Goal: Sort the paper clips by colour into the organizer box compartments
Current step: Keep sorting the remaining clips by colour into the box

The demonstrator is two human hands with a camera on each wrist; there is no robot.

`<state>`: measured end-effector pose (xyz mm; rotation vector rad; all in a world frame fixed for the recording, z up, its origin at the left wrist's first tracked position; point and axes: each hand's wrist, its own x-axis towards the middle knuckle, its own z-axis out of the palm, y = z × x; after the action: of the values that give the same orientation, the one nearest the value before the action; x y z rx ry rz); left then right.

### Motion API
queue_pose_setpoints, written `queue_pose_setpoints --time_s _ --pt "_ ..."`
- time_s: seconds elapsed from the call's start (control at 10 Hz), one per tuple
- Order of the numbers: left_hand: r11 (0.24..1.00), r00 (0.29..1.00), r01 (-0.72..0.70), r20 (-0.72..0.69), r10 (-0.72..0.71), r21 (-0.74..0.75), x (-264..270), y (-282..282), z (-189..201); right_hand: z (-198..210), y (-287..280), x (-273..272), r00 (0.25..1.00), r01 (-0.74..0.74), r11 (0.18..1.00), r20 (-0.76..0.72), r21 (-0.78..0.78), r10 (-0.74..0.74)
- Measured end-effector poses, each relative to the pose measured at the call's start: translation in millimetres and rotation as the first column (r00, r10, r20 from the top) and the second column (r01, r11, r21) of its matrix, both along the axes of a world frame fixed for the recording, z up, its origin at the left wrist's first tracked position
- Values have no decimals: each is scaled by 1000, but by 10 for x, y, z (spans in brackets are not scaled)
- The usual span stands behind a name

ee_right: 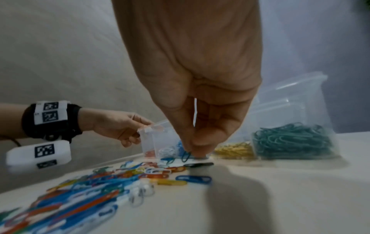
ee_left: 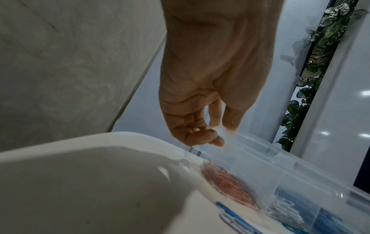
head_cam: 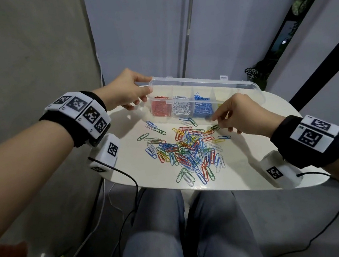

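Here, left hand (head_cam: 126, 91) grips the organizer box (head_cam: 254, 92) end; right hand (head_cam: 241, 114) fingertips pinch a green paper clip (ee_right: 185, 156).

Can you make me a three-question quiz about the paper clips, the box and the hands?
1. Where is the left hand?
A. on the clear plastic organizer box end
B. in the loose clip pile
C. on a knee

2. What colour are the clips in the box's leftmost compartment in the head view?
A. green
B. red
C. yellow

3. What is the right hand doing?
A. lying flat
B. closing the lid
C. pinching a green paper clip

Answers: 1 A, its fingers grip the box end. 2 B, red paper clips fill it. 3 C, fingertips pinch the clip just above the white table.
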<state>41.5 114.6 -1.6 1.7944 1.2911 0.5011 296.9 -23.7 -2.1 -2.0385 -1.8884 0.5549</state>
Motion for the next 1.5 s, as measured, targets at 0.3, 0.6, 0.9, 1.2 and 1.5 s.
queue_pose_setpoints --time_s 0.3,0.6,0.9,1.2,1.5 --pt "1000 1000 2 -3 -2 1 -3 -3 1 -82 37 -43 946 -121 992 300 -20 122" --pt "1000 1000 3 22 -3 -5 -4 -14 -4 -48 -103 -77 894 -179 983 413 -28 175" --pt "1000 1000 0 30 0 -9 -2 -16 -18 366 145 511 979 203 941 -44 272 -199" --pt "1000 1000 -6 7 6 -5 4 -17 2 238 74 183 995 -70 921 -45 384 94" --pt "1000 1000 5 -24 -5 14 1 -22 25 -132 138 -256 720 -548 836 493 -28 489"
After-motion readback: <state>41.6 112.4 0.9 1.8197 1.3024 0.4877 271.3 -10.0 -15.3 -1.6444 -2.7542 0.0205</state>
